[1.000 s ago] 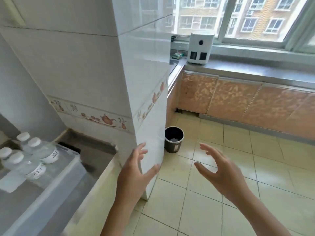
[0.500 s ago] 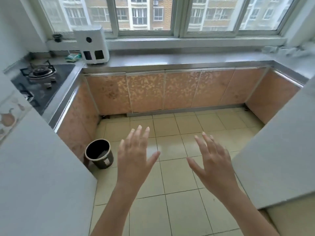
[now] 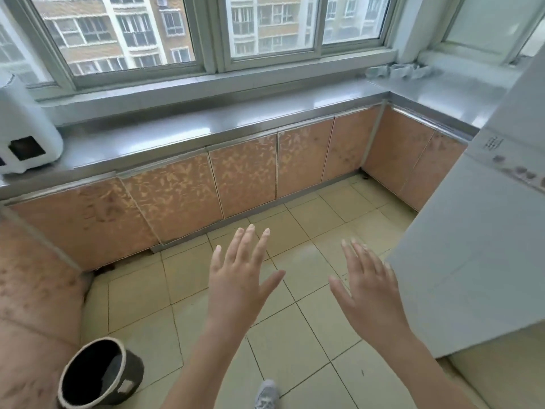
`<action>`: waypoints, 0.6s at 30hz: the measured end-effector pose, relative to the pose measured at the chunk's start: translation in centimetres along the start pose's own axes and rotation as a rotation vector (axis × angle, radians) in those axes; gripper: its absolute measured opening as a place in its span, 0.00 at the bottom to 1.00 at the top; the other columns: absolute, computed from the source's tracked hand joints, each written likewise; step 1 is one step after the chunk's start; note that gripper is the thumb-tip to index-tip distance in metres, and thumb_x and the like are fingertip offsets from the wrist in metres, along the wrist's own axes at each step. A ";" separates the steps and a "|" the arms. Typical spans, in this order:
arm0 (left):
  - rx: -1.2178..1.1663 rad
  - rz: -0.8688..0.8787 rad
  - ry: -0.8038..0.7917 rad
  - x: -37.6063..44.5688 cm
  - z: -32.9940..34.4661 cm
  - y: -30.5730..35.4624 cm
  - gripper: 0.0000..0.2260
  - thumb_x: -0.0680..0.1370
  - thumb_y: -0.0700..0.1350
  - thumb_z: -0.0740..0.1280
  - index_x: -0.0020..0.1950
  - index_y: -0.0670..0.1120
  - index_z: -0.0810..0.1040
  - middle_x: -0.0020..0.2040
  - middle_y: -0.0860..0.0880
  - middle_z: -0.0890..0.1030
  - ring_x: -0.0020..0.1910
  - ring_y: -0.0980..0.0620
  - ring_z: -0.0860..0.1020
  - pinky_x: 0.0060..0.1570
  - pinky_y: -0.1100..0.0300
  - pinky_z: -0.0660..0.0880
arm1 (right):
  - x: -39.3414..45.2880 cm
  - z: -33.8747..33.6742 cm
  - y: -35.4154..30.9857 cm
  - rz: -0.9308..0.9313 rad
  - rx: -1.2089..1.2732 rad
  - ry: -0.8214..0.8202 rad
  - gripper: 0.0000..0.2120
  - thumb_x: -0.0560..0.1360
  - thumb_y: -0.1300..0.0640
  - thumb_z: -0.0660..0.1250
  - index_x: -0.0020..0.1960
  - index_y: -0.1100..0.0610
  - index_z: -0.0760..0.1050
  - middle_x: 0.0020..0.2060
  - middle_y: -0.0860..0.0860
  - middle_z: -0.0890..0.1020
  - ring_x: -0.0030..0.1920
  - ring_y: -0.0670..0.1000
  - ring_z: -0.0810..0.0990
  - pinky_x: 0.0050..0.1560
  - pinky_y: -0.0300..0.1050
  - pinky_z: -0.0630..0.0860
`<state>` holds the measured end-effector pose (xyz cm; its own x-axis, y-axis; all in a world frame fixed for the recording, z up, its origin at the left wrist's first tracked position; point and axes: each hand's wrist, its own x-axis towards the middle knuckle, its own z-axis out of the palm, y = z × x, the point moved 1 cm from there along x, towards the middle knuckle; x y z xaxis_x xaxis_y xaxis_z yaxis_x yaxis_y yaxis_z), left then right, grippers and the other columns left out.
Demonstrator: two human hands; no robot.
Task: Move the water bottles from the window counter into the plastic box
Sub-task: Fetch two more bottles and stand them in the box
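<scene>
- Head view: left hand point(image 3: 240, 283) and right hand point(image 3: 370, 286) hang empty over the floor, each grip spread.
- Bottles point(image 3: 396, 70), blurred, seem to sit in the table's point(image 3: 224, 119) far right corner; box unseen.
- Likely step: approaching; next, reach and grasp a bottle.

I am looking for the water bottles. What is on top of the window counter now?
On the window counter stands a white appliance at its left end, and pale crumpled packs lie in the far right corner, too blurred to identify. No bottle can be made out clearly.
</scene>
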<state>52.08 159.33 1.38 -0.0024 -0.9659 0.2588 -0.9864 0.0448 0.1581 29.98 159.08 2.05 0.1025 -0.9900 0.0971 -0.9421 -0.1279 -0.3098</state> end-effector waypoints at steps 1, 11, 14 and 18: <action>0.001 0.027 -0.005 2.2 0.3 -0.3 0.32 0.76 0.67 0.50 0.76 0.53 0.64 0.75 0.49 0.68 0.74 0.48 0.66 0.68 0.43 0.66 | 1.7 0.0 -0.1 0.025 -0.006 0.007 0.36 0.71 0.38 0.39 0.77 0.49 0.47 0.77 0.47 0.52 0.76 0.48 0.49 0.74 0.56 0.48; -0.037 0.250 -0.053 21.6 5.8 0.7 0.32 0.76 0.68 0.50 0.76 0.55 0.64 0.76 0.50 0.67 0.75 0.49 0.65 0.70 0.44 0.64 | 16.5 0.9 3.3 0.226 -0.036 0.072 0.34 0.73 0.40 0.41 0.77 0.50 0.49 0.77 0.48 0.56 0.76 0.49 0.53 0.73 0.55 0.50; -0.028 0.273 -0.049 28.0 8.6 1.7 0.32 0.76 0.68 0.51 0.76 0.55 0.64 0.76 0.50 0.67 0.75 0.49 0.65 0.69 0.44 0.64 | 22.1 1.5 5.9 0.267 -0.029 0.066 0.35 0.72 0.39 0.39 0.77 0.49 0.48 0.77 0.47 0.54 0.76 0.48 0.52 0.74 0.55 0.49; -0.002 0.271 -0.049 37.1 11.8 3.7 0.31 0.75 0.67 0.52 0.75 0.54 0.67 0.74 0.50 0.70 0.73 0.49 0.68 0.67 0.44 0.68 | 30.8 2.4 9.7 0.283 -0.012 0.043 0.34 0.73 0.39 0.39 0.77 0.49 0.46 0.77 0.47 0.52 0.76 0.48 0.50 0.74 0.56 0.48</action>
<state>46.44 120.70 0.34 -0.2746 -0.9298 0.2451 -0.9483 0.3041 0.0910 24.80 127.17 -0.18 -0.1783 -0.9828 0.0486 -0.9351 0.1538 -0.3193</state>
